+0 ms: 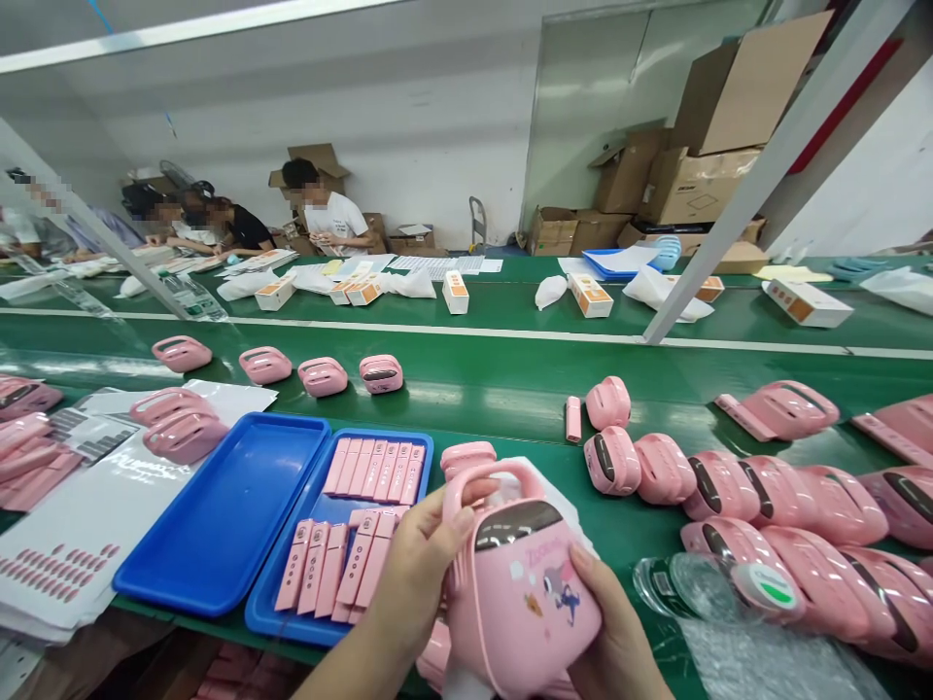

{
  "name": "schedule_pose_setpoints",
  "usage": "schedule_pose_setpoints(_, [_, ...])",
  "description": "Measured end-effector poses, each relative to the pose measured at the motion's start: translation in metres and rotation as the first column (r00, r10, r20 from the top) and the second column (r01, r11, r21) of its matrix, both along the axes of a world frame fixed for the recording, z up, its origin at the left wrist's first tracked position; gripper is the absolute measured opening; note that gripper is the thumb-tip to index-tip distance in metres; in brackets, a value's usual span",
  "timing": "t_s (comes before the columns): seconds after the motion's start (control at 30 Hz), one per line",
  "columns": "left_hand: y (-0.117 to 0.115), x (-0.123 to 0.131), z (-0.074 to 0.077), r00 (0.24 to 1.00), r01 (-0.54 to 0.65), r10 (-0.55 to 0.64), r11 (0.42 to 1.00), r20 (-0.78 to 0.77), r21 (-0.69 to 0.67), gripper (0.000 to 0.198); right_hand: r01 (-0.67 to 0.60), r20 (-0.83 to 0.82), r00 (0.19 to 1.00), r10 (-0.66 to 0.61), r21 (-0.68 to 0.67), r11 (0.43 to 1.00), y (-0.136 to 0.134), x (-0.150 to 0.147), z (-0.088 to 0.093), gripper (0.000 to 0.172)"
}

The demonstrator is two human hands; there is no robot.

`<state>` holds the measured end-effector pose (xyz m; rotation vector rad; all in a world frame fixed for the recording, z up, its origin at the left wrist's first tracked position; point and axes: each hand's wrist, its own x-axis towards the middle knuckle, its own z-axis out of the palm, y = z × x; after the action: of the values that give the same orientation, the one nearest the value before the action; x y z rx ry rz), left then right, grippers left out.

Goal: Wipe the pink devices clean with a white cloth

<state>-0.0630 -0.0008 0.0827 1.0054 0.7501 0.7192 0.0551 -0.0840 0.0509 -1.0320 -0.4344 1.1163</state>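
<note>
Between my two hands is a pink plastic case (510, 603) with a carrying handle, a dark window strip near its top and a printed cartoon figure on the front. My left hand (419, 559) wraps round its handle side at the upper left. My right hand (612, 622) grips its right edge, thumb on the front. A white wrapping sheet (575, 510) shows behind the case. Another pink case (466, 457) stands just beyond it. To the left, a blue tray (415, 449) holds several slim pink pieces (364, 564) with small printed marks.
An unfilled blue tray (225, 515) lies left, beside white sticker sheets (65, 554). Pink cases (787, 496) crowd the right side near a clear plastic bottle (714, 588). More cases (321, 376) sit on the green belt (481, 374). Co-workers (331, 214) sit across, near cardboard boxes.
</note>
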Motion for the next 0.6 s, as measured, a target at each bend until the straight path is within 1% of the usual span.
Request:
schedule_pose_setpoints(0.03, [0.001, 0.002, -0.003, 1.000, -0.016, 0.014, 0.997, -0.017, -0.080, 0.034, -0.007, -0.054, 0.999, 0.005, -0.034, 0.999, 0.001, 0.003, 0.000, 0.031])
schedule_pose_setpoints(0.07, [0.001, 0.004, -0.007, 0.999, -0.038, 0.036, 0.989, -0.017, -0.140, 0.035, 0.004, -0.030, 1.000, -0.006, -0.048, 0.999, 0.003, 0.006, 0.001, 0.037])
schedule_pose_setpoints(0.13, [-0.003, 0.009, -0.013, 0.996, -0.079, 0.084, 0.977, 0.017, -0.200, 0.038, 0.082, 0.182, 0.981, -0.074, -0.041, 0.996, 0.004, 0.010, -0.001, 0.053])
schedule_pose_setpoints(0.17, [-0.006, 0.011, -0.017, 0.995, -0.079, 0.089, 0.971, 0.033, -0.227, 0.040, 0.132, 0.266, 0.957, -0.118, -0.038, 0.990, 0.004, 0.011, -0.003, 0.055])
schedule_pose_setpoints(0.23, [-0.011, 0.017, -0.022, 0.995, -0.069, 0.088, 0.949, 0.049, -0.308, 0.042, 0.229, 0.322, 0.927, -0.192, -0.079, 0.970, 0.003, 0.011, -0.009, 0.047])
schedule_pose_setpoints(0.27, [-0.012, 0.020, -0.024, 0.995, -0.051, 0.079, 0.924, 0.059, -0.378, 0.041, 0.260, 0.332, 0.918, -0.215, -0.098, 0.961, 0.001, 0.012, -0.013, 0.042])
schedule_pose_setpoints(0.3, [-0.013, 0.023, -0.025, 0.994, -0.025, 0.071, 0.882, 0.080, -0.471, 0.040, 0.304, 0.382, 0.888, -0.255, -0.074, 0.950, 0.001, 0.012, -0.018, 0.039])
schedule_pose_setpoints(0.33, [-0.014, 0.027, -0.026, 0.992, 0.011, 0.064, 0.823, 0.111, -0.568, 0.040, 0.342, 0.469, 0.831, -0.300, -0.006, 0.940, 0.000, 0.013, -0.021, 0.038])
schedule_pose_setpoints(0.37, [-0.014, 0.031, -0.027, 0.986, 0.057, 0.059, 0.756, 0.154, -0.652, 0.041, 0.348, 0.570, 0.750, -0.335, 0.091, 0.933, 0.001, 0.014, -0.024, 0.040])
schedule_pose_setpoints(0.4, [-0.014, 0.035, -0.029, 0.979, 0.105, 0.055, 0.691, 0.196, -0.715, 0.041, 0.314, 0.672, 0.647, -0.360, 0.196, 0.929, 0.002, 0.015, -0.025, 0.043])
schedule_pose_setpoints(0.43, [-0.014, 0.037, -0.030, 0.973, 0.133, 0.056, 0.651, 0.222, -0.747, 0.040, 0.251, 0.774, 0.505, -0.383, 0.293, 0.923, 0.004, 0.016, -0.026, 0.046])
schedule_pose_setpoints(0.47, [-0.015, 0.037, -0.032, 0.971, 0.134, 0.068, 0.644, 0.231, -0.753, 0.038, 0.155, 0.855, 0.330, -0.400, 0.368, 0.917, 0.006, 0.016, -0.025, 0.047])
schedule_pose_setpoints(0.5, [-0.017, 0.035, -0.034, 0.971, 0.107, 0.090, 0.660, 0.220, -0.743, 0.036, 0.033, 0.901, 0.144, -0.410, 0.410, 0.912, 0.009, 0.015, -0.024, 0.044])
schedule_pose_setpoints(0.53, [-0.019, 0.030, -0.038, 0.973, 0.062, 0.118, 0.692, 0.197, -0.720, 0.033, -0.093, 0.907, -0.029, -0.420, 0.416, 0.904, 0.010, 0.014, -0.024, 0.038])
schedule_pose_setpoints(0.57, [-0.023, 0.023, -0.042, 0.976, 0.005, 0.146, 0.731, 0.164, -0.682, 0.032, -0.200, 0.876, -0.177, -0.449, 0.415, 0.888, 0.012, 0.011, -0.025, 0.031])
schedule_pose_setpoints(0.6, [-0.027, 0.014, -0.047, 0.979, -0.042, 0.156, 0.779, 0.128, -0.626, 0.032, -0.279, 0.836, -0.272, -0.476, 0.405, 0.871, 0.011, 0.007, -0.028, 0.027])
